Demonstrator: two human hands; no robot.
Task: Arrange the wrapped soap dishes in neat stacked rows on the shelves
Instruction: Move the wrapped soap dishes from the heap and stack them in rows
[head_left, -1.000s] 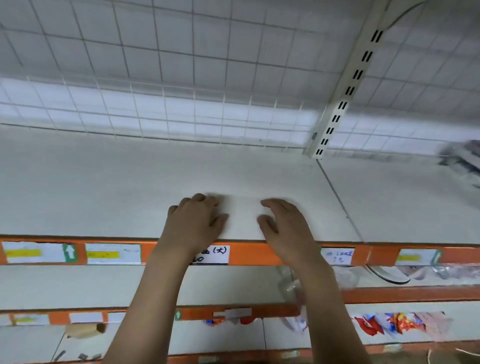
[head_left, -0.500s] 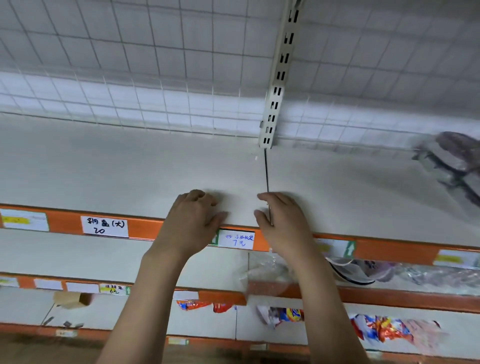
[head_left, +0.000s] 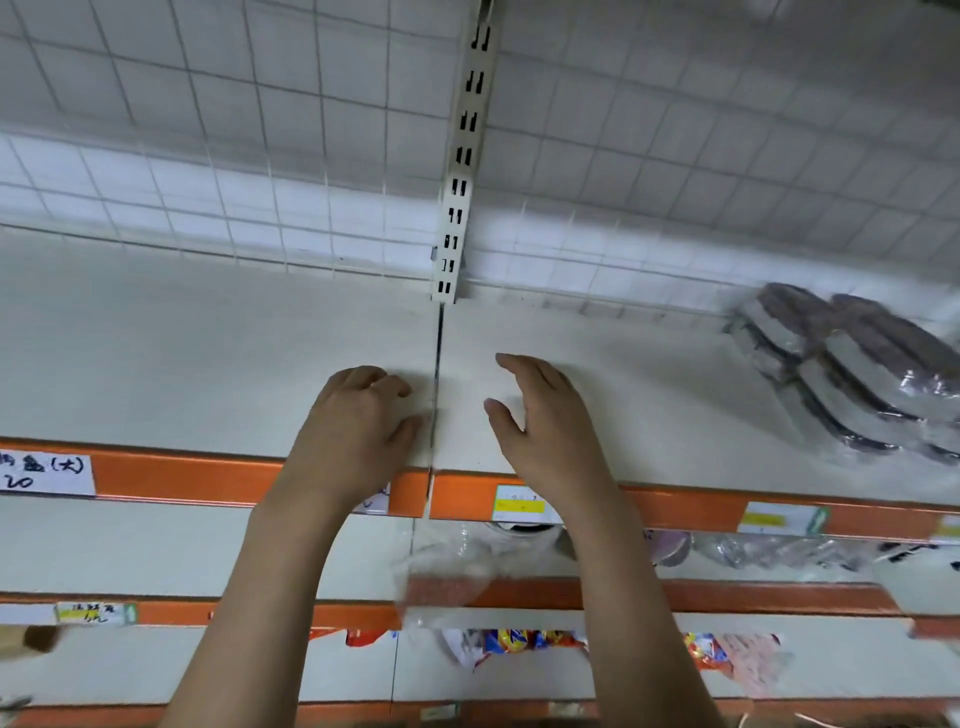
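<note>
Both my hands hover over the front of the top white shelf (head_left: 218, 364), on either side of the seam between two shelf boards. My left hand (head_left: 358, 426) has its fingers curled loosely and holds nothing. My right hand (head_left: 545, 415) is spread open, fingers apart, also holding nothing. Wrapped soap dishes (head_left: 852, 364), grey with dark tops in clear plastic, lie in slanted stacked rows at the far right of the same shelf, well apart from my hands.
A slotted upright post (head_left: 460, 171) rises at the back against a wire grid. Orange price rails (head_left: 187, 475) edge each shelf. A clear-wrapped pack (head_left: 447, 577) overhangs the second shelf; more wrapped goods (head_left: 769, 551) lie to its right. Colourful packets (head_left: 519, 642) sit lower.
The view has swung right, so the shelf seam and post now sit between my hands and the soap dish stack has come into view. My right hand has opened wider.
</note>
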